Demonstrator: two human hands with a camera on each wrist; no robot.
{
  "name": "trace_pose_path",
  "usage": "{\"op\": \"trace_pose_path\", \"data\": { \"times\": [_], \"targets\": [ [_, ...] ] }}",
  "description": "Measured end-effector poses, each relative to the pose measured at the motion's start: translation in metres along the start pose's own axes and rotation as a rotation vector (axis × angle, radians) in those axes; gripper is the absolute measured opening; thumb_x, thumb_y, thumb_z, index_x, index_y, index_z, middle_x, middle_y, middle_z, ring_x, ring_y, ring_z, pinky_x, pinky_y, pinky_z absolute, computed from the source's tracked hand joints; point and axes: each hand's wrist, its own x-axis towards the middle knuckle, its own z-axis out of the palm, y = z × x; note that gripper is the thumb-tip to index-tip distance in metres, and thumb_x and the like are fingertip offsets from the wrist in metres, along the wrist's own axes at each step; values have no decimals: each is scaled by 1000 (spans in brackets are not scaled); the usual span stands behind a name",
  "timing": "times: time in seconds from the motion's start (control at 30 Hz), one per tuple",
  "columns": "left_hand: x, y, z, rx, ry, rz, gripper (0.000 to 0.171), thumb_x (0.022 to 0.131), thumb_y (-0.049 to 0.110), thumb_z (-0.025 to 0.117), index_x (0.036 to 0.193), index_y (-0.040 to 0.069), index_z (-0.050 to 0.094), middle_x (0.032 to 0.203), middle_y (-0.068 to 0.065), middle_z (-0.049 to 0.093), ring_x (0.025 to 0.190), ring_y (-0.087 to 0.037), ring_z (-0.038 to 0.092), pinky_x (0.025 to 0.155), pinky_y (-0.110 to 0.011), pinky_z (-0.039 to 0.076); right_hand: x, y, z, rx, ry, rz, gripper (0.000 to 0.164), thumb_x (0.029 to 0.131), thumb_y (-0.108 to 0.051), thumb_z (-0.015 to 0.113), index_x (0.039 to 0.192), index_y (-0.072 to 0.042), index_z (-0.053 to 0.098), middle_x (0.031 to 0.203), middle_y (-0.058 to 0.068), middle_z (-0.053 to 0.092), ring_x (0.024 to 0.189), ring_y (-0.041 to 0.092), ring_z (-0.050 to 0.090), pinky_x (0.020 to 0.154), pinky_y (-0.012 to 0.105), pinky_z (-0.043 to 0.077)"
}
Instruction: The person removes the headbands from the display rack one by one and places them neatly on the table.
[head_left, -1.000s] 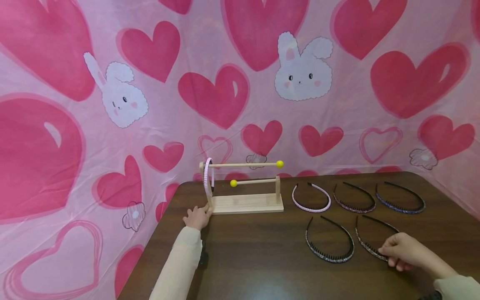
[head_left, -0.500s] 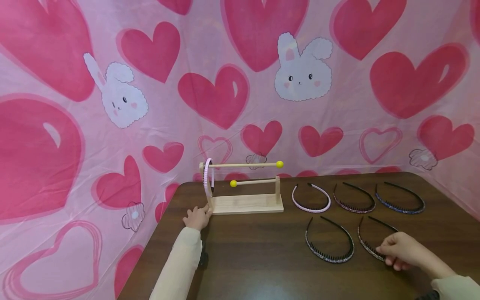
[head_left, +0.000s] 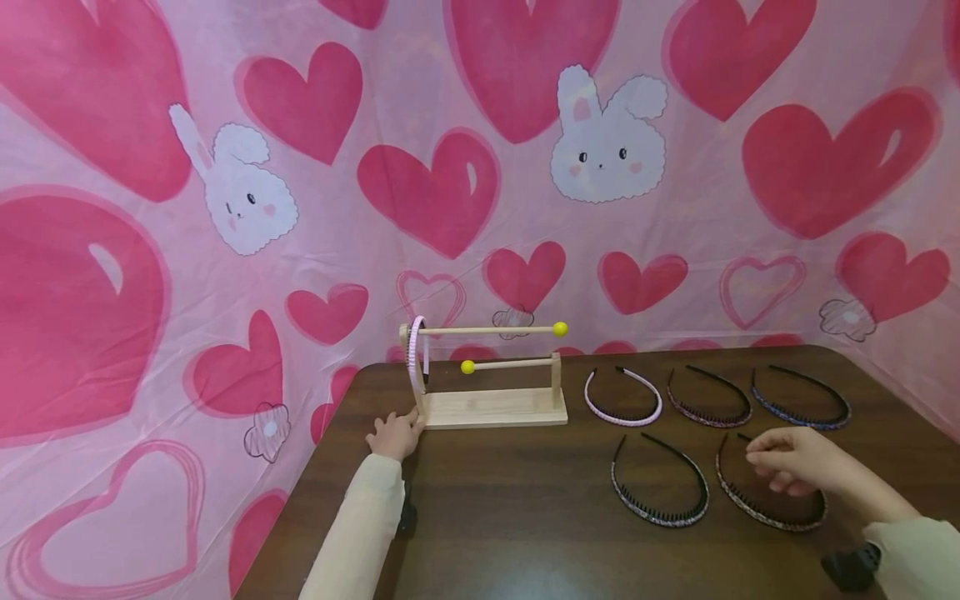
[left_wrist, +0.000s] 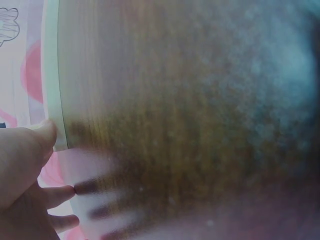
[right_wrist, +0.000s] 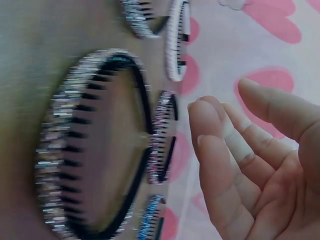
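My left hand (head_left: 395,436) rests at the near left corner of a wooden headband stand (head_left: 495,408). In the left wrist view its thumb (left_wrist: 47,135) touches the edge of the stand's base, while the other fingers reach to the tabletop. A pink headband (head_left: 413,358) hangs on the upper rod at its left end. Over the front right glittery headband (head_left: 776,522), which lies on the table, hovers my right hand (head_left: 802,460). Nothing is between its loosely bent fingers and thumb in the right wrist view, and the glittery headband (right_wrist: 52,150) lies apart from them.
Left of the right hand lies another glittery headband (head_left: 667,518). Behind are a light pink headband (head_left: 622,417), a reddish one (head_left: 708,417) and a blue one (head_left: 802,418). Yellow balls (head_left: 560,329) cap the stand's rods. A heart-printed cloth (head_left: 465,208) hangs behind the brown table (head_left: 510,517).
My right hand shifted the front right headband slightly left and straightened it, then let go and rose off it. My left hand has stayed at the stand.
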Motion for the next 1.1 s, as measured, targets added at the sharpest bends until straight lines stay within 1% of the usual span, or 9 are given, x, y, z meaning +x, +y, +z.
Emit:
{"op": "trace_pose_path", "data": {
  "times": [0.13,0.3,0.37,0.47,0.6,0.73,0.97,1.1],
  "targets": [
    [-1,-1,0,0,0,-3,44,96,33,48,135,15,48,128,-27,44,115,-48,32,86,-65,27,8,-12,-8,27,12,-16,41,93,-17,55,111,19,48,89,13,63,68,23,61,56,37,51],
    [-1,-1,0,8,1,-4,43,95,33,48,135,15,49,128,-27,44,115,-48,31,85,-65,27,22,-31,-16,-2,42,-13,41,92,-20,56,113,15,51,87,9,62,70,23,62,57,35,51],
    [-1,-1,0,7,3,-6,43,95,34,48,134,15,49,128,-27,44,115,-48,31,85,-65,27,29,-40,-19,-4,43,-8,42,93,-20,55,115,15,49,87,8,62,70,23,62,57,34,51],
    [0,-1,1,1,3,-12,44,95,35,48,135,16,49,128,-26,44,116,-47,31,85,-64,27,40,-53,-23,-21,44,-25,44,93,-20,55,116,17,47,90,11,63,70,25,62,56,34,51],
    [1,-1,1,-3,6,-10,44,95,36,47,135,17,49,127,-26,44,116,-47,30,85,-64,27,53,-71,-27,-54,61,-50,48,92,-22,57,119,16,45,96,15,64,71,24,62,56,35,51],
    [0,1,-1,-5,3,-6,44,95,35,47,135,16,49,128,-26,44,118,-48,29,86,-65,26,67,-90,-30,-50,67,-66,53,91,-23,59,124,15,42,96,14,64,71,22,63,57,34,51],
    [-2,3,-3,-17,4,-8,43,95,34,47,134,14,50,129,-27,43,119,-49,27,86,-65,24,88,-124,-32,-86,90,-119,51,90,-21,60,125,12,42,96,17,61,70,25,64,56,34,52],
    [-2,4,-4,-19,7,-7,44,95,34,48,134,14,50,129,-28,42,120,-49,26,87,-66,23,100,-140,-31,-95,114,-138,52,89,-22,61,126,10,43,100,24,58,68,22,63,57,35,52]
  ]
}}
